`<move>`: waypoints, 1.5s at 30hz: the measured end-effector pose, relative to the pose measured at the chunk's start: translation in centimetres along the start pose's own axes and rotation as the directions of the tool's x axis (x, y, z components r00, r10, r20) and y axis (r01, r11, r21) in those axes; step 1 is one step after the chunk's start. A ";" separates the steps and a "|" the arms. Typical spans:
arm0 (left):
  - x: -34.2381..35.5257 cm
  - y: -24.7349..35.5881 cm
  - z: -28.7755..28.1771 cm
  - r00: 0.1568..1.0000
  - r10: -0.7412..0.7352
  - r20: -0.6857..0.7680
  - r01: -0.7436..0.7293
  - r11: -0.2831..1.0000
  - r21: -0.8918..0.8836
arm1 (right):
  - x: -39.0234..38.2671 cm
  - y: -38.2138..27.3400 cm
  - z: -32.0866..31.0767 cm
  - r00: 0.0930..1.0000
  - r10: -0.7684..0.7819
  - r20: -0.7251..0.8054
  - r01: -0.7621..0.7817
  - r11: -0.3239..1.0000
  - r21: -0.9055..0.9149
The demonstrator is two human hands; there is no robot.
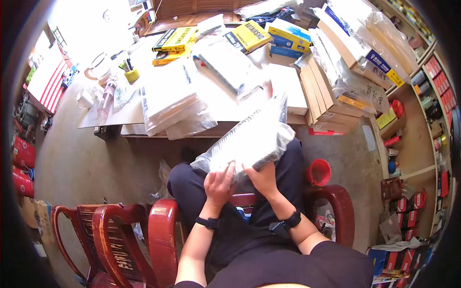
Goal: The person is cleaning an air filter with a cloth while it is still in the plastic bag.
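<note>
A flat white pleated filter in a clear plastic bag (249, 139) rests across my thighs, tilted, its far end close to the table edge. Fine ridges run along its left side. My left hand (219, 185) is closed at the bag's near end, fingertips on the plastic. Beside it, my right hand (261, 179) grips the same end, with the thumb on top and the other fingers hidden underneath. The two hands are a small gap apart.
The white table (218, 103) ahead bears bagged white packages (170, 91), yellow-black boxes (249, 36) and a stack of cartons (319, 91). A red bucket (318, 172) stands by my right knee. Wooden chair arms (164, 230) flank me; shelves (418, 158) line the right.
</note>
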State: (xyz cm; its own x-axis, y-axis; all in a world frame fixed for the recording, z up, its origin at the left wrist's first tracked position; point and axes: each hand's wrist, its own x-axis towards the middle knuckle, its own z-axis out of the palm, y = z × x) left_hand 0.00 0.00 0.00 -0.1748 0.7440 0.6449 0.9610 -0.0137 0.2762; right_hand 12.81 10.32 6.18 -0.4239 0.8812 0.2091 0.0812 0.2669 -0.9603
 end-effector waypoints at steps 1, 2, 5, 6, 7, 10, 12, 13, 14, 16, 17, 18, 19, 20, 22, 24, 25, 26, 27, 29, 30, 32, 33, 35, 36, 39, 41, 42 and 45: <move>0.8 0.6 -0.6 1.000 -0.005 0.025 0.007 0.997 -0.079 | 0.2 0.4 -0.7 0.998 -0.034 -0.054 0.034 0.999 -0.005; 1.6 0.9 -1.1 0.999 -0.007 0.051 0.015 0.987 -0.158 | 0.4 0.9 -1.5 0.992 -0.067 -0.108 0.066 0.998 -0.013; 2.0 1.9 -4.0 1.000 -0.023 0.016 0.027 0.931 -0.364 | 0.4 0.4 -4.7 0.992 0.126 -0.027 -0.122 0.984 0.132; 2.0 2.0 -4.0 0.996 -0.081 -0.031 0.056 0.879 -0.474 | 0.7 0.0 -5.7 0.991 0.125 -0.038 -0.119 0.984 0.129; 1.7 2.5 -4.4 0.976 -0.215 -0.022 0.158 0.779 -0.607 | 0.8 -0.5 -6.6 0.995 0.098 0.027 -0.101 0.980 0.173; 3.4 2.3 -6.9 0.940 -0.323 -0.112 0.232 0.843 -0.485 | 1.1 -1.9 -8.9 0.994 0.010 0.109 -0.034 0.975 0.222; 6.6 2.4 -8.9 0.924 -0.355 -0.146 0.276 0.879 -0.388 | 0.8 -2.5 -10.0 0.987 -0.024 0.161 -0.021 0.962 0.270; 7.7 2.6 -9.6 0.925 -0.363 -0.114 0.304 0.885 -0.352 | 0.7 -2.5 -10.0 0.985 -0.023 0.170 -0.025 0.962 0.273; 7.2 2.0 -9.1 0.901 -0.431 0.058 0.395 0.754 -0.525 | 0.5 -2.5 -9.9 0.990 -0.037 0.139 -0.009 0.949 0.316; 6.6 0.3 -8.9 0.862 -0.347 0.371 0.508 0.605 -0.614 | 0.3 -2.4 -9.6 0.991 -0.048 0.123 -0.002 0.928 0.373; 5.8 0.8 -9.2 0.745 -0.376 0.551 0.667 0.384 -0.639 | 0.1 -2.5 -9.9 0.983 0.001 0.181 -0.071 0.922 0.381; 4.8 0.7 -9.2 0.705 -0.359 0.611 0.709 0.365 -0.604 | -0.1 -2.4 -10.0 0.971 0.049 0.234 -0.138 0.912 0.385; 3.9 0.8 -9.3 0.661 -0.339 0.669 0.750 0.346 -0.564 | -0.2 -2.5 -10.1 0.970 0.052 0.237 -0.146 0.906 0.397; 3.2 1.1 -9.6 0.649 -0.379 0.660 0.759 0.267 -0.594 | -0.2 -2.5 -10.3 0.957 0.078 0.281 -0.177 0.921 0.347; 1.7 1.1 -10.0 0.626 -0.400 0.669 0.774 0.218 -0.594 | 0.3 -2.5 -10.9 0.938 -0.035 0.344 -0.050 0.971 0.233; 0.5 1.1 -10.6 0.628 -0.439 0.643 0.765 0.193 -0.615 | 0.9 -1.5 -12.2 0.970 0.013 0.244 -0.051 0.988 0.148; -0.1 1.0 -11.0 0.616 -0.432 0.659 0.777 0.196 -0.598 | 1.3 -1.2 -12.7 0.989 0.044 0.138 -0.051 0.998 0.046; -0.8 0.7 -11.2 0.587 -0.448 0.674 0.797 0.173 -0.579 | 1.9 -1.0 -13.1 0.996 0.014 0.086 -0.021 0.996 0.082; -1.4 0.5 -11.6 0.556 -0.469 0.686 0.816 0.154 -0.557 | 2.5 -1.3 -13.2 0.999 -0.015 0.035 0.010 0.993 0.120; -2.1 0.7 -12.0 0.523 -0.472 0.710 0.841 0.151 -0.519 | 3.0 -1.8 -14.0 0.999 0.034 0.031 -0.036 0.997 0.070; -2.3 0.9 -12.1 0.501 -0.495 0.710 0.858 0.179 -0.480 | 3.1 -1.5 -14.3 0.997 0.056 0.046 -0.059 0.996 0.066; -2.4 1.6 -12.2 0.475 -0.513 0.715 0.879 0.244 -0.409 | 2.9 -0.6 -14.7 0.995 0.092 0.046 -0.095 0.993 0.072; -2.7 1.7 -12.2 0.476 -0.509 0.717 0.879 0.285 -0.382 | 2.7 -0.1 -14.6 0.994 0.090 0.065 -0.092 0.995 0.037; -3.6 1.9 -12.0 0.456 -0.507 0.732 0.889 0.296 -0.349 | 2.2 1.3 -14.4 0.992 0.098 0.075 -0.099 0.995 0.011; -4.2 1.8 -11.9 0.449 -0.509 0.735 0.892 0.302 -0.336 | 2.0 2.1 -14.3 0.989 0.136 0.055 -0.136 0.991 -0.007; -5.6 1.3 -11.2 0.426 -0.527 0.735 0.904 0.208 -0.374 | 1.7 5.1 -14.5 0.983 0.182 -0.023 -0.183 0.983 -0.019; -5.9 1.3 -11.1 0.413 -0.521 0.747 0.911 0.223 -0.348 | 1.3 6.7 -15.0 0.952 0.251 -0.174 -0.244 0.968 0.058; -5.8 1.4 -11.1 0.437 -0.507 0.743 0.899 0.268 -0.346 | 0.9 7.3 -15.2 0.949 0.253 -0.190 -0.254 0.967 0.018; -5.5 1.9 -10.7 0.435 -0.509 0.743 0.900 0.255 -0.353 | 0.3 8.6 -15.4 0.934 0.273 -0.232 -0.261 0.962 0.081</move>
State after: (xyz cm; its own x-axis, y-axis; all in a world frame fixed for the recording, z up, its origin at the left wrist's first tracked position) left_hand 0.49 -11.25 4.61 -0.4058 0.8270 -0.3891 0.0117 0.4304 0.9026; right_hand 27.29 18.85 0.78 -0.1642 0.9861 -0.0242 0.1161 -0.0050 -0.9932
